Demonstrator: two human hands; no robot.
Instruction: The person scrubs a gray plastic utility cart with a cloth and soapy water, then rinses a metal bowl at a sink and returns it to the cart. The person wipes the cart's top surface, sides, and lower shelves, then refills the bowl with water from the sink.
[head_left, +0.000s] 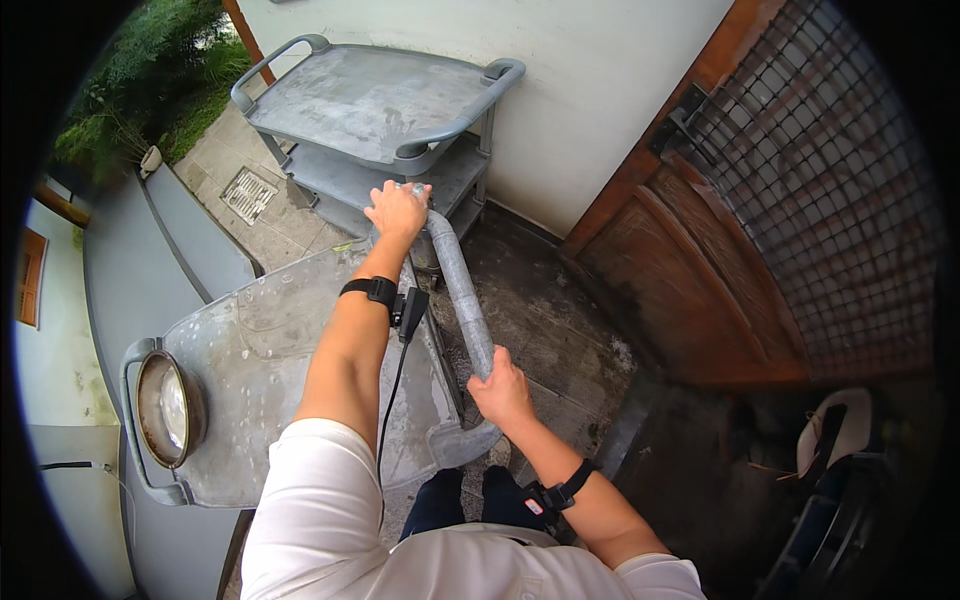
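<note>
In the head view, my left hand is at the far end of the grey tubular handle of the near utility cart. Its fingers curl over a small, shiny, crumpled piece of material, mostly hidden; what it is cannot be told. My right hand grips the same handle at its nearer end. The worn grey top of this cart lies under my left arm. On its left part, beside the opposite handle, stands a round metal bowl with a brownish rim and a shiny inside.
A second grey cart with shelves stands ahead against a white wall. To the right is a wooden door with a metal grille. A floor drain grate lies left of the second cart. A cable hangs from my left wrist strap.
</note>
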